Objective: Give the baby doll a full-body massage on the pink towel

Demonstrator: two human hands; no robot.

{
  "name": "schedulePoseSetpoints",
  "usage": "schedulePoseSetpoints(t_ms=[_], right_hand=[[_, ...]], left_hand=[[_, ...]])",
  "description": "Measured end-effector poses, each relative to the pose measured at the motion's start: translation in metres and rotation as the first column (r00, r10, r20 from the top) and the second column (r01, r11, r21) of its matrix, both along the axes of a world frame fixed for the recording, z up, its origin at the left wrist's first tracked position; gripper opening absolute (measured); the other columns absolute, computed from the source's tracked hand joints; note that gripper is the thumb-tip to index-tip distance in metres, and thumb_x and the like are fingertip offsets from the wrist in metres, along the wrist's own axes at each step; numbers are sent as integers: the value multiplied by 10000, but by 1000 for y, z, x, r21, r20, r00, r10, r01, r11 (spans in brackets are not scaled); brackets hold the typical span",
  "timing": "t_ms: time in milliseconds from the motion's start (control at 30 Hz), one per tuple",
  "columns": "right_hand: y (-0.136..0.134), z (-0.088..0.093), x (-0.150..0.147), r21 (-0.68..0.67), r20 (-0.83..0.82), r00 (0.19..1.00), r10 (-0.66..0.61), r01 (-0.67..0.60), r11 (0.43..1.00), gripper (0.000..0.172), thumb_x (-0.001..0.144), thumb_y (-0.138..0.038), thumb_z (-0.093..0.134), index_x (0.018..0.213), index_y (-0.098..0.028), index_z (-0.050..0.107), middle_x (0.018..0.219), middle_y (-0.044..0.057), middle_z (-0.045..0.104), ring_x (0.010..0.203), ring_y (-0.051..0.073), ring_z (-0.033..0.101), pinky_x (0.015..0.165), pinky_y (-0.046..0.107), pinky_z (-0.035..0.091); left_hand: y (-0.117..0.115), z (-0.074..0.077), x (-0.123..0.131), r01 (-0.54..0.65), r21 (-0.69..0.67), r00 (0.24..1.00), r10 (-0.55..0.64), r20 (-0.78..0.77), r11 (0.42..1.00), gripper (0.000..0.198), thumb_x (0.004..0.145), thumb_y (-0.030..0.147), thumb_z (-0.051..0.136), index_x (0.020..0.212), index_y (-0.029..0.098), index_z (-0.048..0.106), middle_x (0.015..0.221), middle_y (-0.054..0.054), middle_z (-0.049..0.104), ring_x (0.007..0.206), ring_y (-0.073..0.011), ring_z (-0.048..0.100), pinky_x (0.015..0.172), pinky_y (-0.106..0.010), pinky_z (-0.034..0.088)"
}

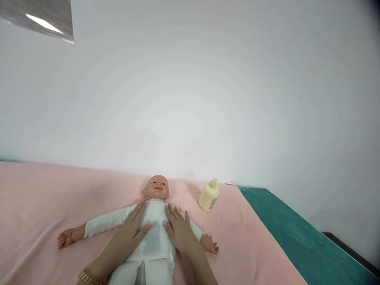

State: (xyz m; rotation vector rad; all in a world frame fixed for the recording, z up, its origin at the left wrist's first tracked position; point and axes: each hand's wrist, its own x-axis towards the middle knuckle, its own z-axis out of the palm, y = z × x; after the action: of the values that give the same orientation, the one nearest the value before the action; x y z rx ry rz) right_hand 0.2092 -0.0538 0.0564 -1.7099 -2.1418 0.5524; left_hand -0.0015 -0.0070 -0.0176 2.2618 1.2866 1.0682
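Observation:
A baby doll [156, 188] in a white suit lies on its back on a pink blanket [41, 198], arms stretched out to both sides. My left hand [130, 229] lies flat on the left of the doll's chest, fingers stretched toward its shoulder. My right hand [177, 229] rests flat on the right of the chest, fingers spread. Both thumbs point inward and nearly meet over the middle of the chest. A gold bracelet [88, 277] is on my left wrist. Neither hand holds anything.
A pale yellow pump bottle [209, 195] lies tilted on the blanket right of the doll's head. The blanket covers a teal table [297, 229] whose bare part shows at the right. A white wall stands close behind.

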Motion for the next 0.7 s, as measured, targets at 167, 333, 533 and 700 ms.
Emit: schedulePoseSetpoints(t_ms=[167,333,533,700], right_hand=[[0,-8,-3,89,-28,999,-16,19,996,507,983,-387,363,1464,-228,340,1503,87,332,1397,313,287,1115,621,112],[-3,-22,-9,264,-167,979,-116,158,951,417,965,-297,372,1343,-217,529,1406,82,497,1331,266,415,1120,545,201],[-29,-33,-16,344,-634,767,-94,389,854,369,905,-324,431,1142,-156,660,1274,125,603,1209,233,530,1053,403,387],[-79,-37,-22,8,-934,302,-193,556,831,364,848,-459,564,1073,-193,671,1174,96,658,1131,254,584,980,376,462]], left_hand=[[-2,16,2,-23,-108,986,41,164,994,651,901,498,413,1436,127,373,1513,-154,343,1403,-291,284,1131,-502,270],[-14,43,-3,-193,-132,861,233,452,972,541,890,518,396,1293,169,488,1390,-146,481,1284,-285,449,1040,-467,401],[-26,57,-22,-389,-328,614,508,604,861,386,818,505,439,952,184,605,898,-56,602,801,-217,565,683,-347,474],[-50,48,-29,-215,-507,374,550,746,834,245,734,416,516,768,184,584,832,-31,610,743,-176,571,635,-300,472]])
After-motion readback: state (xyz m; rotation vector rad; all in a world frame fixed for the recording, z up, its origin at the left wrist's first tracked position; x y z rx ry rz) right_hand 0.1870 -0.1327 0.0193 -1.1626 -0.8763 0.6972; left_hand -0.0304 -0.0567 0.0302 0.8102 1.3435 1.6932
